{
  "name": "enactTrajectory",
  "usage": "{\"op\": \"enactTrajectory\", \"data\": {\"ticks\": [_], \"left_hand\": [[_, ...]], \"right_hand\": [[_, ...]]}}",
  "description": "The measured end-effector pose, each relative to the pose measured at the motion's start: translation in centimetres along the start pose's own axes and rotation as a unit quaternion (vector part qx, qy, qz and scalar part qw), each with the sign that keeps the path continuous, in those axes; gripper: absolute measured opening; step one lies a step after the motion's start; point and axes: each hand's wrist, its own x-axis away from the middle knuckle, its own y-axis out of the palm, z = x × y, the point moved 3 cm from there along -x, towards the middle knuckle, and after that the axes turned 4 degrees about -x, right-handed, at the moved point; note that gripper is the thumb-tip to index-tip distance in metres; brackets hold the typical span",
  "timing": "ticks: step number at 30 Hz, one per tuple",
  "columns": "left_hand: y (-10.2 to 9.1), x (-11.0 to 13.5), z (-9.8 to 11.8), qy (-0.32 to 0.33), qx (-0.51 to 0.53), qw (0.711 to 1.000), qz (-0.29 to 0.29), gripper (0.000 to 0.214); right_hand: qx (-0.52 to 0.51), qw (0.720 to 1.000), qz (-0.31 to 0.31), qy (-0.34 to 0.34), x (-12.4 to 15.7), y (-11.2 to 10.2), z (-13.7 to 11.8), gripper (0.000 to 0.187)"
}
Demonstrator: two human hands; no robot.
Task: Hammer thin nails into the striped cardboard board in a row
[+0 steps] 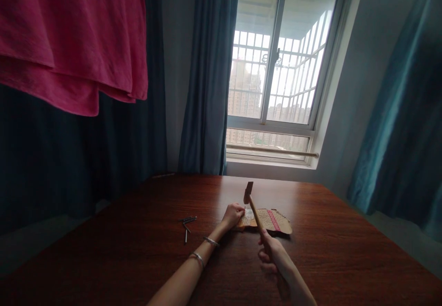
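Note:
My right hand (271, 253) is closed round the wooden handle of a hammer (256, 214), whose dark head is raised above the work. Under it lies a flat, tan piece (283, 225) with rows of small dark marks, a pink band and a ragged edge; its material I cannot make out for sure. At its left end my left hand (235, 214) is closed in a pinch, holding a thin upright nail-like pin (245, 208) against the piece. To the left of that hand, several slim dark metal rods (186, 225), like nails or punches, lie loose.
Everything rests on a large, glossy brown wooden table (138, 260). Beyond its far edge is a barred window (276, 66) between blue curtains (209, 75). A pink cloth (76, 38) hangs at the upper left.

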Motion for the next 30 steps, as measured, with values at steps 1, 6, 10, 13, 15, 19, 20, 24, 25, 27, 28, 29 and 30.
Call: {"op": "enactTrajectory", "data": {"ticks": [1,6,10,13,15,19,20,24,25,27,28,29,30], "left_hand": [[0.02,0.0,-0.04,0.0,0.002,1.0,0.001,0.02],[0.03,0.0,-0.02,0.002,0.003,1.0,0.0,0.022],[-0.1,0.03,0.23,-0.008,0.001,1.0,-0.001,0.02],[-0.18,0.09,0.41,0.001,-0.005,1.0,-0.004,0.022],[-0.22,0.11,0.43,0.005,-0.01,1.0,-0.005,0.023],[-0.23,0.09,0.39,0.002,-0.017,1.0,-0.008,0.024],[-0.23,0.08,0.39,0.0,-0.017,1.0,-0.01,0.024],[-0.24,0.06,0.39,-0.001,-0.016,1.0,-0.011,0.024],[-0.23,0.06,0.37,0.001,-0.015,1.0,-0.011,0.024],[-0.18,0.07,0.3,0.006,-0.012,1.0,-0.012,0.025],[-0.15,0.08,0.25,0.005,-0.011,1.0,-0.012,0.024],[-0.12,0.08,0.19,0.003,-0.01,1.0,-0.01,0.024],[-0.1,0.09,0.15,0.0,-0.008,1.0,-0.007,0.024]], "right_hand": [[-0.002,1.0,0.0,-0.002,-0.01,0.0,-0.02,0.042],[-0.001,1.0,0.01,0.006,0.06,-0.08,0.18,0.04],[0.004,1.0,0.015,0.016,0.29,-0.09,0.29,0.041],[0.0,1.0,0.013,0.011,0.5,-0.04,0.09,0.041],[-0.004,1.0,0.01,0.007,0.59,-0.02,-0.03,0.04],[-0.007,1.0,0.005,0.002,0.6,0.0,-0.08,0.04],[-0.007,1.0,0.004,0.002,0.57,0.02,-0.1,0.041],[-0.01,1.0,-0.002,0.0,0.4,0.21,-0.29,0.042],[-0.013,1.0,-0.005,0.0,0.36,0.27,-0.31,0.043],[-0.017,1.0,-0.012,-0.001,0.25,0.36,-0.26,0.042],[-0.018,1.0,-0.014,-0.001,0.19,0.38,-0.17,0.042],[-0.018,1.0,-0.015,0.001,0.12,0.36,-0.04,0.041],[-0.017,1.0,-0.016,0.004,0.04,0.33,0.09,0.039]]}}
